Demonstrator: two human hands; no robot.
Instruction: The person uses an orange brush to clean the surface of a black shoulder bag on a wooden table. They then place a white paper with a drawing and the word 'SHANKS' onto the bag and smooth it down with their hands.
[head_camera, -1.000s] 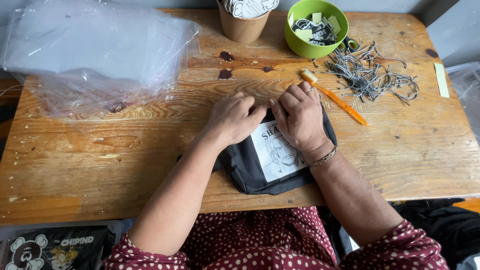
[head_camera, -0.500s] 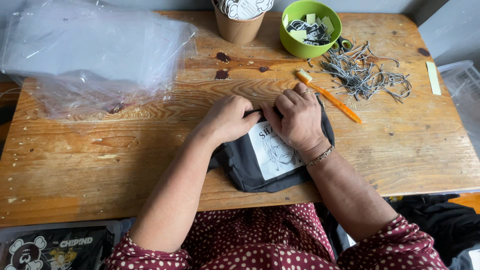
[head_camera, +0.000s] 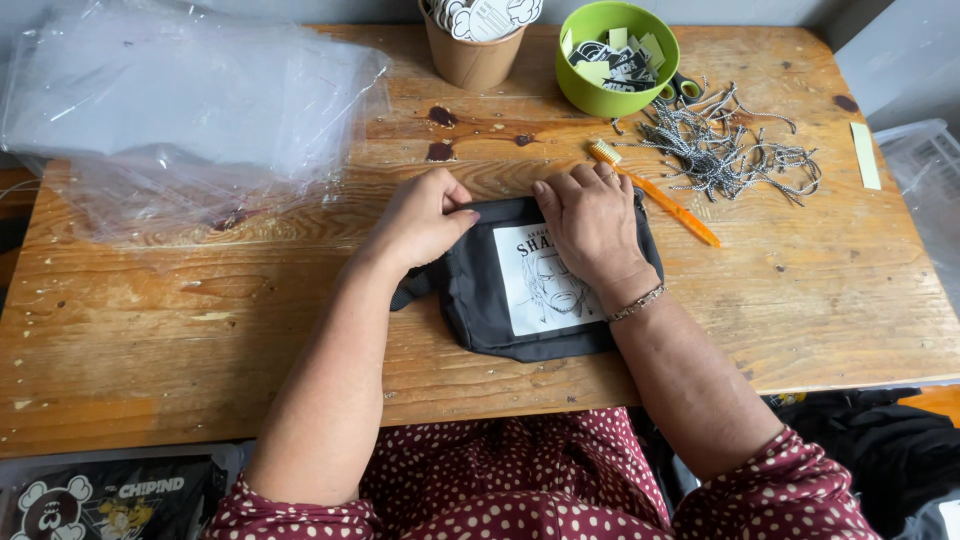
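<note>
Pinching black pouch (head_camera: 480, 300): left hand (head_camera: 420, 218); right hand (head_camera: 590, 225) flat; green bowl (head_camera: 590, 95) holds tags.

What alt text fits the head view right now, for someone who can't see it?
Both hands press a folded dark garment with a white printed panel on a wooden table: left hand grips its top-left edge, right hand lies flat on top. An orange toothbrush lies beside it.

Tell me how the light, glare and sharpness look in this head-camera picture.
Head view: soft, even daylight; the left hand and right hand cast only faint shadows on the dark pouch. The clear plastic bags show pale glare. The wooden table is sharp, its edges slightly bowed by the wide lens.
</note>
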